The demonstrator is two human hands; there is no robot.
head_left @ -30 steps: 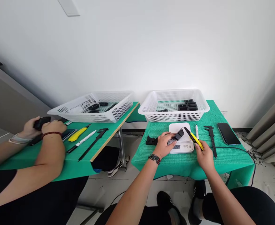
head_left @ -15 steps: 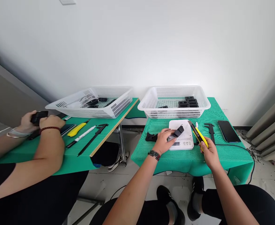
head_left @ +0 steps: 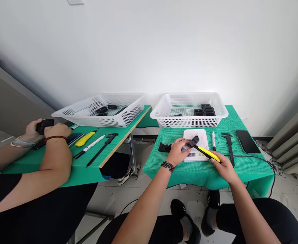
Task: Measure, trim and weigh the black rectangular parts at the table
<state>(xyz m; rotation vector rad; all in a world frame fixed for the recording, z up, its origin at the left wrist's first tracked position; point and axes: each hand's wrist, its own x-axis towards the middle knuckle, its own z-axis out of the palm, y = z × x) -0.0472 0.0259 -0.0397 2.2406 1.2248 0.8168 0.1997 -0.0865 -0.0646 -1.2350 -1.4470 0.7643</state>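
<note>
My left hand [head_left: 178, 150] is closed around a small black plastic part [head_left: 194, 139], held tilted over the white digital scale [head_left: 202, 135]. In my right hand [head_left: 224, 166] is a yellow and black utility knife [head_left: 208, 153]. Its blade end reaches the black part beside my left fingertips; whether it touches cannot be made out. Left of the scale lies a dark black object [head_left: 164, 147], partly hidden by my left hand. A white marker [head_left: 213, 140] and a black caliper [head_left: 229, 145] lie right of the scale.
Behind the scale stands a white basket [head_left: 189, 122] with several black parts [head_left: 205, 110]. A phone [head_left: 248, 141] and a cable lie at the right. On the left table [head_left: 108, 149], a co-worker's hands [head_left: 57, 131] hold a black part, near another basket [head_left: 93, 121], a yellow knife, marker and caliper.
My right hand has moved slightly left and swung the utility knife from upright to slanting left, its blade end now at the black part. My left hand stays nearly in place.
</note>
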